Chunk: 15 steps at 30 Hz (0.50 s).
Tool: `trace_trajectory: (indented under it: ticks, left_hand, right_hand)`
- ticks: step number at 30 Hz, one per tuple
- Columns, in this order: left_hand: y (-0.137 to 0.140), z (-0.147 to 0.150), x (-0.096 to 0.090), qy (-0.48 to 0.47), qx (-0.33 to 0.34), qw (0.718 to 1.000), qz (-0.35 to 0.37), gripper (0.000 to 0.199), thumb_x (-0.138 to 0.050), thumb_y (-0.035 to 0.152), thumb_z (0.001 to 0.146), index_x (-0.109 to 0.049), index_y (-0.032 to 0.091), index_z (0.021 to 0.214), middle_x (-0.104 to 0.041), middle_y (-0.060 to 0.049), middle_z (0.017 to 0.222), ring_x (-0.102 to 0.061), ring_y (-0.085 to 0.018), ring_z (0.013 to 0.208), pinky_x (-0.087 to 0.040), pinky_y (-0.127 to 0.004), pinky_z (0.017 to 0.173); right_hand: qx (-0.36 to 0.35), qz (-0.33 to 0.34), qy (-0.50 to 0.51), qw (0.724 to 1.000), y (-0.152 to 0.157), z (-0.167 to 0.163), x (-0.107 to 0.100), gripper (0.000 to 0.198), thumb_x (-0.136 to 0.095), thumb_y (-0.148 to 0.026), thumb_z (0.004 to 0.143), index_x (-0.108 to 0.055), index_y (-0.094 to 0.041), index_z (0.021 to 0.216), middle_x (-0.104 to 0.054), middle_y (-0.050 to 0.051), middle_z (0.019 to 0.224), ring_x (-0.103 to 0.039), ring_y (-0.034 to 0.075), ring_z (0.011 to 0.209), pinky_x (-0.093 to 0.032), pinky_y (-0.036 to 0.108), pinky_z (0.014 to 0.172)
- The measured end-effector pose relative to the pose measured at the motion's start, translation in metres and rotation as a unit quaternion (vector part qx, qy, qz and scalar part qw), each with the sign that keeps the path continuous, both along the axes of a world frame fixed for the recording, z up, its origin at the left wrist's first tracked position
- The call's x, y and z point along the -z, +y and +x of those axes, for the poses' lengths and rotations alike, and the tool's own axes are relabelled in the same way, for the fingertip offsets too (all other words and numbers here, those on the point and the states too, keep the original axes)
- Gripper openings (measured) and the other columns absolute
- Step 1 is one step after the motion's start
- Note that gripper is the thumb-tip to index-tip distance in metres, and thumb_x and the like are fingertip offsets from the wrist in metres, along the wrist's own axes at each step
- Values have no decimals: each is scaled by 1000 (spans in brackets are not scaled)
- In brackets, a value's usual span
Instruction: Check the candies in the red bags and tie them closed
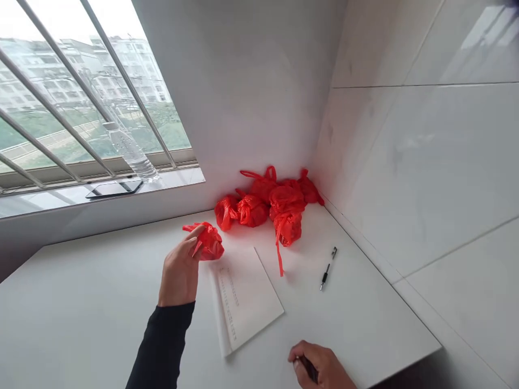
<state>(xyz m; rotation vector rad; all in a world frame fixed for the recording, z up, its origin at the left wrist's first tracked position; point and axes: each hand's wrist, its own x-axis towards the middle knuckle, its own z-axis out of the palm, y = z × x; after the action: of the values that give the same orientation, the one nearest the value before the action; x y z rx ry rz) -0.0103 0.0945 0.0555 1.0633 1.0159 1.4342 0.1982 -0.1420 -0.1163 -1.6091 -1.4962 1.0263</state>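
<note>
My left hand (180,273) is raised over the table, fingers closed on a small red plastic bag (211,246). The bag is bunched up, and what it contains is hidden. Below and to its right lies an open booklet (247,305) with columns of small printed marks. Low in the view, my right hand (324,364) is curled round a dark brown object (310,369) near the table's front edge. Most of that object is covered by the fingers, so its kind does not show.
Several tied red plastic bags (286,197) are heaped against the wall in the corner. A black pen (325,276) and its cap (334,252) lie on the white table (101,302). On the window sill stand a water bottle (132,151) and a flat dark phone-like slab (114,188).
</note>
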Motion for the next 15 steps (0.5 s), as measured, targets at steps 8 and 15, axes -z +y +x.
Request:
trace_trajectory:
  ticks: [8,15]
  left_hand:
    - [-167,62,47,80,81,990,-82,43,-73,43,83,-77,27,123,-65,-7,144,-43,-35,147,-33,-50,122]
    - [-261,59,109,255,72,961,-81,39,-69,54,86,-78,29,115,-72,-7,129,-63,-34,123,-50,-47,108]
  right_hand:
    - [15,65,115,991,-6,9,3,26,-48,-29,100,-63,-21,120,-55,-5,68,-43,11,54,-34,25,56]
    - [34,93,229,968,-6,27,2,57,-67,-28,89,-46,-27,142,-64,-4,81,-56,13,59,-48,24,57]
